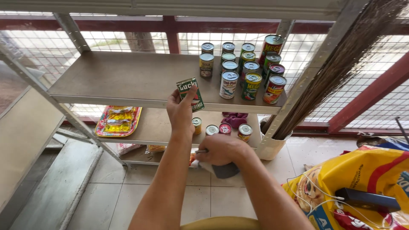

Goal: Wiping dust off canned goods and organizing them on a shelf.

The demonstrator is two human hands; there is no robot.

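Two hands are up in my view. Nearest, my right hand (222, 149) is clenched around a dark cloth (225, 170) and the end of a thin grey handle (201, 150), low in front of the lower shelf (170, 123). On the near right lies a yellow bag (366, 179) with a white cable (324, 198) over it. A little farther, my left hand (181, 111) is raised, its fingers (192, 92) grasping a small green tin (190, 94) held upright at the front edge of the upper shelf (128, 76). On the lower shelf, four small cans (221, 128) sit just right of that hand, and a bright tray (118, 121) lies at the left. Farther back on the upper shelf, tall cans (247, 68) stand in rows to the right. A broom (341, 68) leans at the right, its end in a white bucket (269, 147).
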